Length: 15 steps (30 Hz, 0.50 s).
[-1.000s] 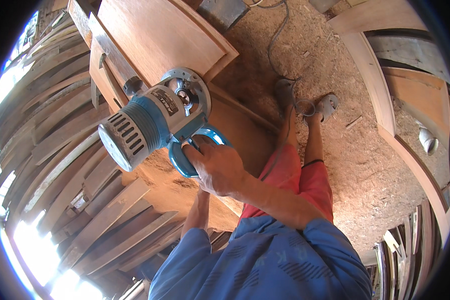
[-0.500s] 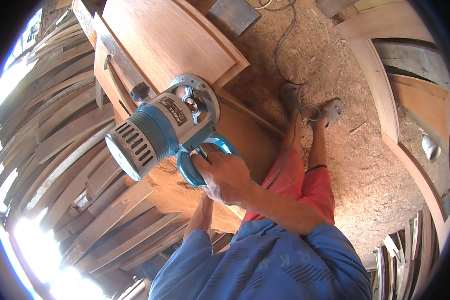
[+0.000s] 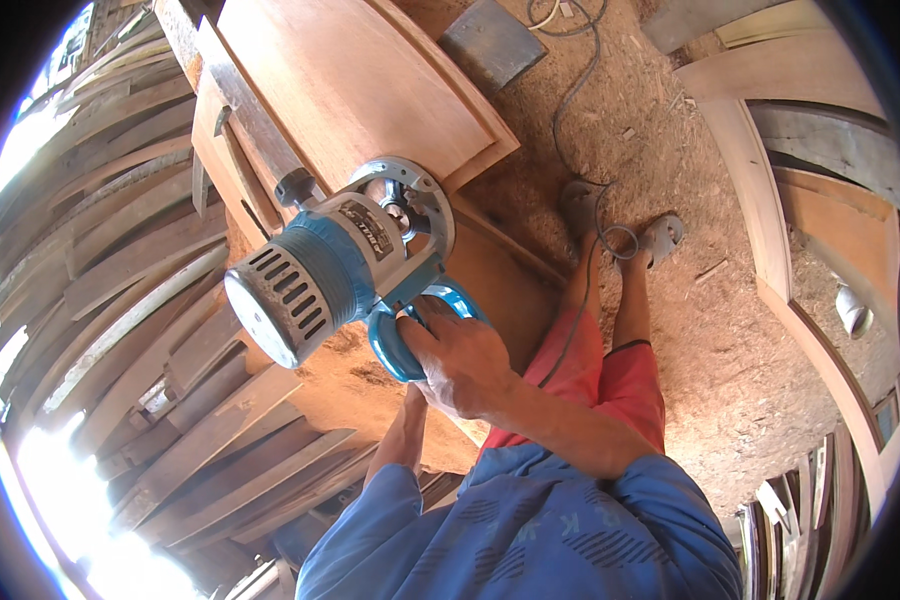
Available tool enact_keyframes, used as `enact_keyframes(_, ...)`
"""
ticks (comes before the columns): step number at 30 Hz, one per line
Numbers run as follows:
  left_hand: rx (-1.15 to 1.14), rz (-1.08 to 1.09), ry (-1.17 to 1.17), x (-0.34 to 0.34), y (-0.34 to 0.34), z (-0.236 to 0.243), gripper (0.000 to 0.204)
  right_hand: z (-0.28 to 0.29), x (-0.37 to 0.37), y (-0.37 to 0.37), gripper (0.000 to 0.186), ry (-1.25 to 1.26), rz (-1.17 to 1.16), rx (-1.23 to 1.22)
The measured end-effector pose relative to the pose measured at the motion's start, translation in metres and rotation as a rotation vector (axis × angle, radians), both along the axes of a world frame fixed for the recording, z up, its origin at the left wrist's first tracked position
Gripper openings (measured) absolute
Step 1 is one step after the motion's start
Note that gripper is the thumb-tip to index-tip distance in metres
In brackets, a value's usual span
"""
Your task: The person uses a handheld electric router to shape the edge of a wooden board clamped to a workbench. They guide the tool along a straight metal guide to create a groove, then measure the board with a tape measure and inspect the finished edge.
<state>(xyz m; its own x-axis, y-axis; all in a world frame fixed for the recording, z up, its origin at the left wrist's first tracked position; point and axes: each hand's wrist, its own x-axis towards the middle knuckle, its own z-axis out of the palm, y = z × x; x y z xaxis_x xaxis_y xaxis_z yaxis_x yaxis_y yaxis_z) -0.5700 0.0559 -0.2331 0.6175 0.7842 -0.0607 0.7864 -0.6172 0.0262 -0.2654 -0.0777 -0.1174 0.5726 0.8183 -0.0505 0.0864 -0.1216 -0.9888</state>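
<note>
My right hand is wrapped around the blue loop handle of a plunge router. The router has a grey-and-blue motor body, a black knob and a round metal base. Its base rests at the near end of a wooden panel with a stepped edge, and the motor leans toward the left. Of my left arm only the forearm shows, running up behind my right hand. My left hand itself is hidden there, so its fingers cannot be seen.
Many stacked boards line the left side. A dark block lies beyond the panel on the sawdust-covered floor. A power cord loops past my feet. Wooden frame pieces stand to the right.
The router, my right hand and the panel all sit slightly farther right and lower in the picture, mostly a shift of the view. My right hand's grip is unchanged.
</note>
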Motion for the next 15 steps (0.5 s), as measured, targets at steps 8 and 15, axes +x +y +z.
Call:
enact_keyframes(8,-0.018,-0.004,-0.080,0.026,-0.004,-0.011,0.085,0.010,0.010,0.001,0.053,-0.043,-0.028,-0.064)
enact_keyframes(15,-0.043,0.081,-0.148,0.035,-0.010,0.010,0.077,0.027,0.009,0.010,0.037,-0.022,-0.030,-0.116)
